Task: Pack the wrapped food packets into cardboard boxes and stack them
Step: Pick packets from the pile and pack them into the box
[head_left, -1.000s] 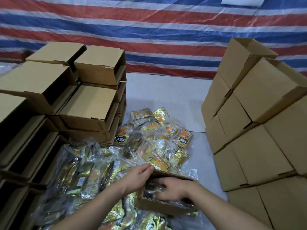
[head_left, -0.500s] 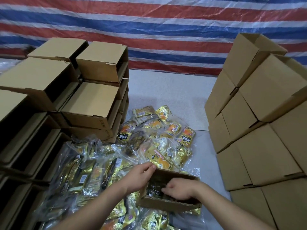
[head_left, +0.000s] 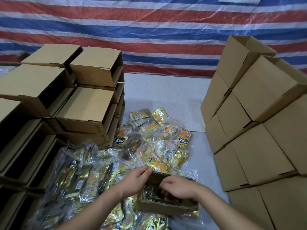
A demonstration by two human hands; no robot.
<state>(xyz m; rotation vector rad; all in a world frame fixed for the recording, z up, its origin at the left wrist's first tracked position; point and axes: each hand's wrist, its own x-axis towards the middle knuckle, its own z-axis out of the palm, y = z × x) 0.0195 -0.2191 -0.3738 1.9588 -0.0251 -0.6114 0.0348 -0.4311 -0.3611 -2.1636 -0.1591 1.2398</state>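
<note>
Over the packet pile | my left hand (head_left: 136, 180) grips the open box (head_left: 167, 207) rim | my right hand (head_left: 178, 188) reaches inside, fingers curled, hold unclear

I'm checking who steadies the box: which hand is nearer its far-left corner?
Left. The left hand touches the open box at that corner; the right hand reaches into its middle.

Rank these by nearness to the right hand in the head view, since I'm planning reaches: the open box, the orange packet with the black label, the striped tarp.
From the right hand:
1. Open box, directly under it.
2. Orange packet, beyond, on the floor.
3. Striped tarp, the back wall.
</note>
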